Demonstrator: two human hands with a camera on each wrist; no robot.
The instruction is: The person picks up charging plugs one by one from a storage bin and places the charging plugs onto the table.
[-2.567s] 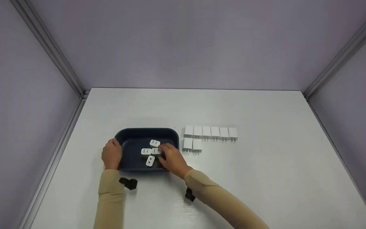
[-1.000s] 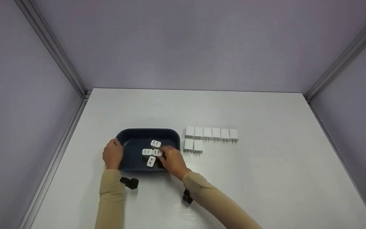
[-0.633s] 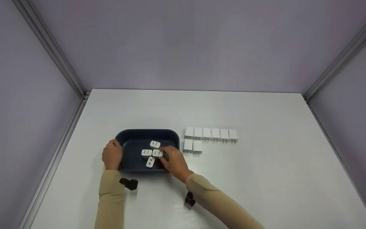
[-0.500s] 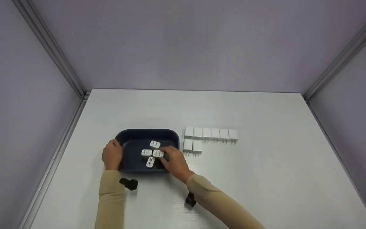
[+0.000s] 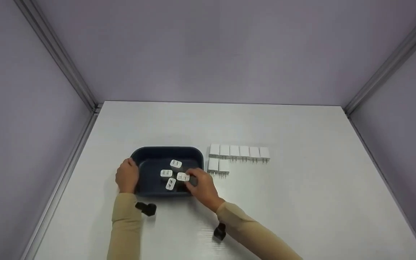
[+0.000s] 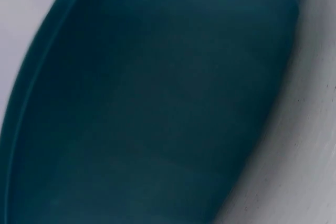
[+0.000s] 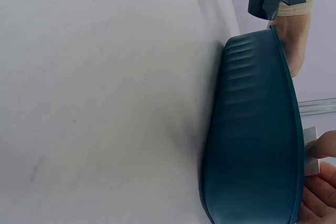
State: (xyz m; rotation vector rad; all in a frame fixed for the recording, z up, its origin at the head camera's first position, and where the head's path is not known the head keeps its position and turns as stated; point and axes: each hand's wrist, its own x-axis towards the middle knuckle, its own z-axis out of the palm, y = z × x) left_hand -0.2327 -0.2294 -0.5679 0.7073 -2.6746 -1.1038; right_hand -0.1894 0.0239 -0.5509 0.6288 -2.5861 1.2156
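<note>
**Your right hand (image 5: 204,186) pinches a plug (image 5: 183,176) over the tray (image 5: 150,175)**

You hold the plug between thumb and fingers, prongs up, at the tray's right side, while your left hand (image 5: 127,176) grips the left rim. Three plugs (image 5: 166,173) stand prongs-up in the tray, left of the held one. Right of the tray, on the white table (image 5: 302,198), lie a far row of six (image 5: 234,150) and a near row of two (image 5: 224,165), prongs toward the near side.
</note>
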